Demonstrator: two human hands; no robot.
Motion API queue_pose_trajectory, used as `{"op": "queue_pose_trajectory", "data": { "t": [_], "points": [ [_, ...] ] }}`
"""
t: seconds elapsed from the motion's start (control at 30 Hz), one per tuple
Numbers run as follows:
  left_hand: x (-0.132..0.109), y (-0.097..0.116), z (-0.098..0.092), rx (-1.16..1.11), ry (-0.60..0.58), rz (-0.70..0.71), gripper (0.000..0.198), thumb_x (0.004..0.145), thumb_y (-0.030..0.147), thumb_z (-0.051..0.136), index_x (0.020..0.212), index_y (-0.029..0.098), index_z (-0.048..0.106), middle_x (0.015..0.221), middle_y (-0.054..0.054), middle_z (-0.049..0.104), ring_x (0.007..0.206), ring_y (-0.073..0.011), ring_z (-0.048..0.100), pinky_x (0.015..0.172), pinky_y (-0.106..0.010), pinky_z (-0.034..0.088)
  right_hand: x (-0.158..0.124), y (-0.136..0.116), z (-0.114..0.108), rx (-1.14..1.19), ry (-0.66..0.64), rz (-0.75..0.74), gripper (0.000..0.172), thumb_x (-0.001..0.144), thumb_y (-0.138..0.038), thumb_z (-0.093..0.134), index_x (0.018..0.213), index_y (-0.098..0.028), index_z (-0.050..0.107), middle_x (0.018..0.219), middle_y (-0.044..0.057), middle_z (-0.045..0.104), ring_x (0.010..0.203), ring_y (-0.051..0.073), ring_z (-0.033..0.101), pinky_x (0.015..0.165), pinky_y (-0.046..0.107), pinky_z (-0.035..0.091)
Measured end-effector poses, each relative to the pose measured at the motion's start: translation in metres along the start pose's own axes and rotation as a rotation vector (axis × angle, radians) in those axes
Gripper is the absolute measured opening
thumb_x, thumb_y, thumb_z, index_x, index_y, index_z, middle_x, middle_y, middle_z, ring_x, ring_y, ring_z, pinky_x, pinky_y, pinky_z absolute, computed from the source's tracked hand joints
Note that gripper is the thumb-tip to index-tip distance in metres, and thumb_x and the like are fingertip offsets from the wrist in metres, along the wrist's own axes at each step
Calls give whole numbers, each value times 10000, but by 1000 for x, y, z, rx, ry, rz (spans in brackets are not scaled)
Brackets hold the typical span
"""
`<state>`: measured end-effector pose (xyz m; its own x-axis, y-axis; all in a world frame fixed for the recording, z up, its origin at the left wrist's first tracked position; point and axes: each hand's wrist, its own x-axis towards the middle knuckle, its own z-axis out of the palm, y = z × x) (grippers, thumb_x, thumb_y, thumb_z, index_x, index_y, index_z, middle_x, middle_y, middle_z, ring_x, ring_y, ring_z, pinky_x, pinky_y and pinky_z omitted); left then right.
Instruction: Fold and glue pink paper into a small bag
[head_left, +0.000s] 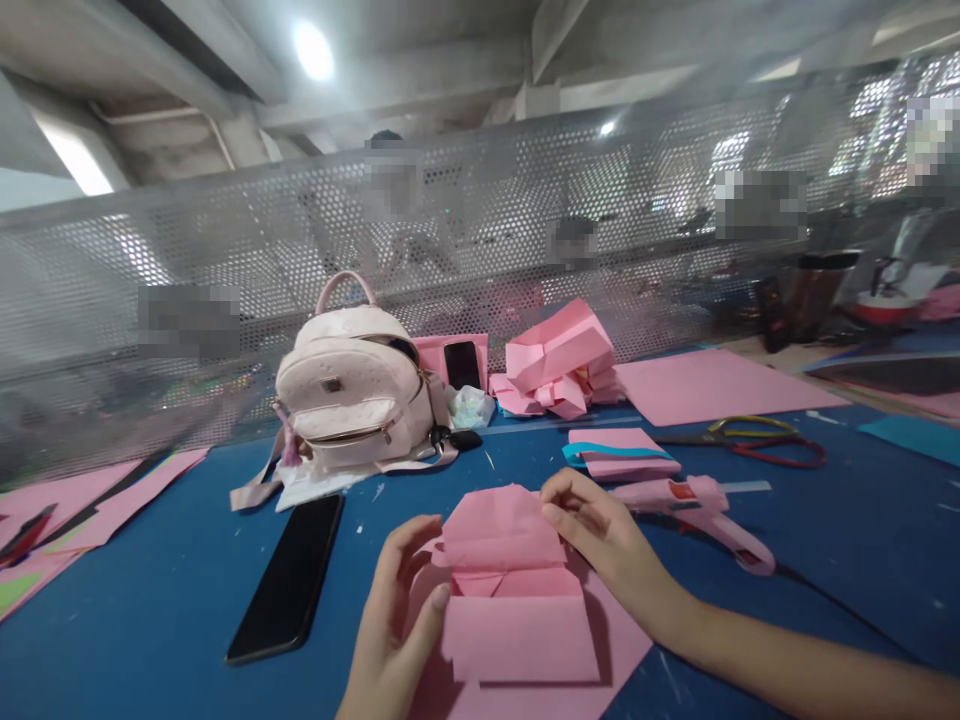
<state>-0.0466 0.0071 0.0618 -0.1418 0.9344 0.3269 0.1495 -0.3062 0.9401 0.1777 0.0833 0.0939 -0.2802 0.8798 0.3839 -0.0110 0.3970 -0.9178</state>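
A folded pink paper box (521, 635) with a raised flap sits in front of me over a flat pink sheet (626, 640). On its left side, my left hand (401, 610) curls around the edge, thumb at the front and fingers behind. My right hand (600, 530) pinches the upper right corner of the flap between thumb and fingertips. Just beyond that hand lies a pink glue gun (705, 510) with a stick in its back and a black cord. Behind it are a folded pink paper piece with a blue strip (622, 455) and a pair of scissors (765, 440).
A black phone (289, 580) lies left on the blue table (172, 560). Farther back stand a pale pink backpack (352, 380) and a heap of folded pink paper (559, 360). A perforated metal partition (465, 240) runs behind. Pink sheets (720, 385) lie on both sides.
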Motion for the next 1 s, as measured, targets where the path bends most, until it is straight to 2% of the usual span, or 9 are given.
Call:
{"op": "queue_pose_trajectory", "data": {
  "t": [0.17,0.27,0.37,0.47,0.63,0.73,0.83,0.9,1.0],
  "points": [
    [6,2,0,27,-67,7,270,912,450,603,1024,211,659,1158,-93,621,1144,-246,590,1003,-347,461,-1,7,-2,-52,-56,1,182,943,-402,595,901,-225,590,864,2,571,804,169,558,709,263,458],
    [7,4,-1,85,-58,65,226,903,411,626,840,198,664,1029,-87,649,1023,-239,623,907,-335,492,-4,8,-1,-82,-130,42,159,918,-380,626,912,-223,602,891,2,590,775,159,552,697,259,460],
    [10,7,-6,128,-44,168,192,914,333,620,780,199,652,844,-47,657,832,-198,629,817,-309,496,-6,5,1,-45,-189,70,160,873,-356,677,904,-211,619,867,-5,597,746,149,547,680,251,456],
    [17,12,-16,288,-44,252,156,879,288,663,748,205,657,753,-12,651,759,-179,616,866,-322,474,-5,-1,3,-20,-256,103,211,860,-374,680,806,-187,598,759,-21,547,677,132,502,607,234,416],
    [25,17,-21,401,-137,76,169,866,357,658,937,210,701,766,-25,660,745,-196,611,700,-287,483,0,-5,7,23,-354,210,246,832,-376,674,754,-184,540,684,-45,464,579,102,438,523,216,372],
    [26,17,-15,439,-247,25,114,834,298,653,799,196,691,730,-19,651,713,-187,592,644,-260,462,1,0,8,-8,-391,251,176,805,-305,669,746,-189,550,624,-58,464,521,97,437,472,207,349],
    [26,13,-10,560,-336,15,217,772,162,628,565,191,570,549,37,518,582,-145,513,557,-224,398,0,7,6,-169,-449,233,101,766,-151,632,697,-181,566,558,-73,457,484,86,424,460,198,305],
    [25,10,-10,670,-370,60,254,736,126,633,521,196,516,512,52,484,562,-145,504,588,-243,413,-1,11,5,-302,-507,206,119,749,-91,616,681,-179,574,534,-79,457,480,85,430,472,199,298],
    [24,6,-12,766,-419,142,182,736,129,659,600,208,568,639,31,622,663,-185,592,796,-362,465,-1,11,3,-529,-516,51,164,711,-37,637,670,-182,571,607,-55,531,599,120,503,546,217,325]
  ]
}}
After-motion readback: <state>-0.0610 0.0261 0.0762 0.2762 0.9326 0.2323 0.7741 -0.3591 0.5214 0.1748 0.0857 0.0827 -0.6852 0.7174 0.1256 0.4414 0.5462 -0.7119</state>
